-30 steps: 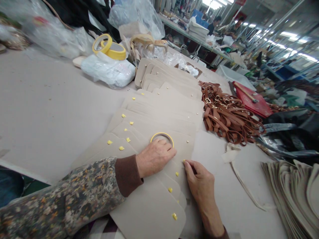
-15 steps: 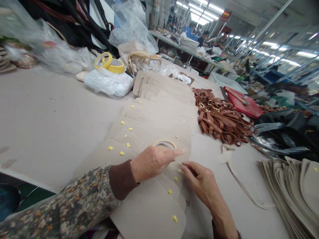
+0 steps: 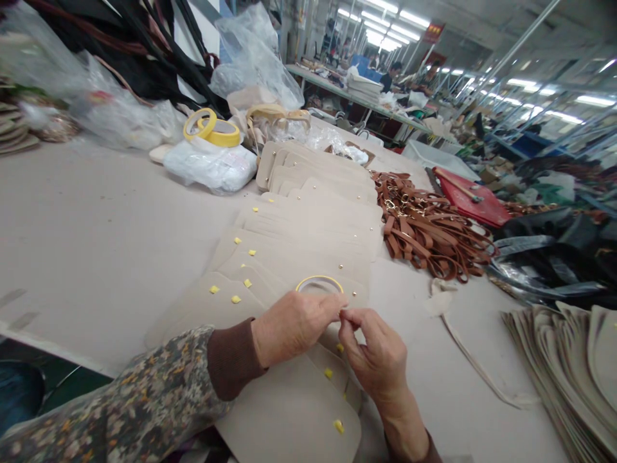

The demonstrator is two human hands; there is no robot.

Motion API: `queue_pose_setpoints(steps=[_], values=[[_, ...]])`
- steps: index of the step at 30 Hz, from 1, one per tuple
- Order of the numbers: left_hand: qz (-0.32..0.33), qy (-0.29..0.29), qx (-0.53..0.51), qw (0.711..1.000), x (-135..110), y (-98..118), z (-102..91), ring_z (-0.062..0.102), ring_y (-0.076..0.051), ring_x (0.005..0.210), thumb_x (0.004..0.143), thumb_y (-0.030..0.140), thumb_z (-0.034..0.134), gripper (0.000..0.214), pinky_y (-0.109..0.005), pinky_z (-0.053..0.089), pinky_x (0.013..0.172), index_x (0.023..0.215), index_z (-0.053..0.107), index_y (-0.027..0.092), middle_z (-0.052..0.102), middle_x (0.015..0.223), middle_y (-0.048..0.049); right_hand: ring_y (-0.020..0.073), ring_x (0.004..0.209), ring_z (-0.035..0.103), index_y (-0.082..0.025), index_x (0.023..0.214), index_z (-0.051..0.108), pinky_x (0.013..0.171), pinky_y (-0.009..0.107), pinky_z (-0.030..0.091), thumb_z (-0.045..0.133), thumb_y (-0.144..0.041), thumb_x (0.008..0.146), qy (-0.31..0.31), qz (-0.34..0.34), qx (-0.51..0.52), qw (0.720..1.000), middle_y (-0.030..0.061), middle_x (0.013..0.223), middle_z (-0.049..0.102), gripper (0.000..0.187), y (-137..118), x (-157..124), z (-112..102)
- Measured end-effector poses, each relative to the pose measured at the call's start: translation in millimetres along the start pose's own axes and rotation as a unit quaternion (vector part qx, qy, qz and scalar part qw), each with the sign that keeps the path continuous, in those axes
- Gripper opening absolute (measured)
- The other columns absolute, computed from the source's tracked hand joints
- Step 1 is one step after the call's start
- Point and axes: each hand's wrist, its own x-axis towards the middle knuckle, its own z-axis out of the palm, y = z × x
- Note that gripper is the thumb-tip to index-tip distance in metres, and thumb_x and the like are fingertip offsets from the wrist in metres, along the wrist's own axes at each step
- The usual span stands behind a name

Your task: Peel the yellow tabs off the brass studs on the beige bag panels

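Observation:
My left hand (image 3: 294,321) and my right hand (image 3: 373,354) meet fingertip to fingertip above a fan of overlapping beige leather flaps (image 3: 289,257). Both hands are pinched closed on something too small to name. A small yellow tape roll (image 3: 319,283) lies on the flaps just beyond my left fingers. Small yellow tape bits (image 3: 234,299) and brass studs dot the flaps. More yellow bits sit on the nearest flap (image 3: 289,411) under my wrists.
Brown leather straps (image 3: 424,231) are heaped to the right of the flaps. Yellow tape rolls (image 3: 214,128) rest on a white plastic bag behind. A red case (image 3: 465,199) and a stack of beige pieces (image 3: 569,373) lie on the right. People work at far tables.
My left hand lifted off the small tape roll and my right hand rose from the flap; their fingertips came together in a pinch. The view tilted up slightly.

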Motion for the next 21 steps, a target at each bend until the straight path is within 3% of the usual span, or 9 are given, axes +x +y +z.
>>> queue_pose_setpoints(steps=[3,6,8,10,12,14,17,21], values=[[-0.015,-0.026,0.015,0.999,3.1,-2.0,-3.5,0.059,-0.013,0.071,0.096,0.014,0.038,0.016,-0.023,0.046,0.061,0.087,0.051,0.016,0.059,0.077,-0.0005,0.0111,0.056,0.061,-0.020,0.081,0.065,0.059,0.021,0.049,0.051,-0.012,0.083,0.023,0.020,-0.008,1.000,-0.0007,0.062,0.065,0.017,-3.8,-0.8,1.9],[-0.006,-0.021,0.047,0.999,7.2,-1.2,-6.9,0.054,-0.014,0.065,0.093,0.013,0.038,0.017,-0.023,0.041,0.057,0.083,0.051,0.017,0.056,0.073,-0.0002,0.0111,0.053,0.060,-0.020,0.079,0.067,0.055,0.021,0.049,0.056,-0.018,0.081,0.025,0.146,0.067,0.987,-0.0004,0.062,0.067,0.011,-6.8,0.1,5.7],[0.012,0.002,0.066,0.998,10.2,1.7,-8.5,0.050,-0.014,0.060,0.093,0.012,0.036,0.019,-0.024,0.038,0.053,0.081,0.050,0.017,0.053,0.069,0.0003,0.0114,0.049,0.059,-0.019,0.074,0.066,0.050,0.022,0.048,0.060,-0.025,0.080,0.012,0.278,0.172,0.945,-0.0007,0.058,0.066,0.010,-3.4,1.5,9.1],[0.034,0.024,0.076,0.996,13.3,4.3,-9.0,0.047,-0.014,0.057,0.093,0.012,0.034,0.021,-0.024,0.035,0.051,0.082,0.051,0.018,0.050,0.067,0.0009,0.0110,0.045,0.056,-0.018,0.070,0.065,0.045,0.021,0.046,0.065,-0.032,0.077,0.017,0.393,0.281,0.876,-0.0019,0.052,0.062,0.016,6.8,2.9,11.9],[0.034,0.031,0.093,0.995,16.2,3.6,-8.0,0.047,-0.014,0.058,0.095,0.013,0.034,0.021,-0.024,0.035,0.051,0.084,0.052,0.018,0.051,0.068,0.0007,0.0105,0.043,0.055,-0.016,0.069,0.065,0.044,0.021,0.046,0.071,-0.038,0.071,0.035,0.466,0.343,0.815,-0.0021,0.051,0.061,0.023,22.3,3.7,12.8],[0.000,0.012,0.128,0.992,18.4,-1.9,-5.5,0.049,-0.014,0.064,0.096,0.015,0.036,0.019,-0.024,0.037,0.054,0.086,0.053,0.017,0.053,0.072,-0.0006,0.0106,0.045,0.057,-0.015,0.073,0.068,0.046,0.022,0.048,0.077,-0.042,0.065,0.033,0.501,0.354,0.789,-0.0005,0.056,0.064,0.030,38.4,4.0,11.6],[-0.052,-0.058,0.174,0.982,19.6,-14.3,0.3,0.053,-0.018,0.075,0.095,0.016,0.044,0.013,-0.027,0.042,0.060,0.087,0.054,0.017,0.057,0.082,-0.0035,0.0120,0.049,0.060,-0.014,0.078,0.071,0.051,0.024,0.052,0.079,-0.047,0.062,0.003,0.511,0.330,0.793,0.0022,0.061,0.067,0.038,54.9,4.4,9.4],[-0.071,-0.136,0.171,0.973,18.2,-23.0,6.4,0.053,-0.022,0.083,0.094,0.016,0.045,0.012,-0.031,0.046,0.066,0.087,0.055,0.017,0.058,0.090,-0.0063,0.0124,0.049,0.059,-0.014,0.077,0.070,0.050,0.024,0.052,0.075,-0.051,0.066,-0.037,0.490,0.289,0.822,0.0025,0.058,0.066,0.039,59.1,5.2,11.8]])
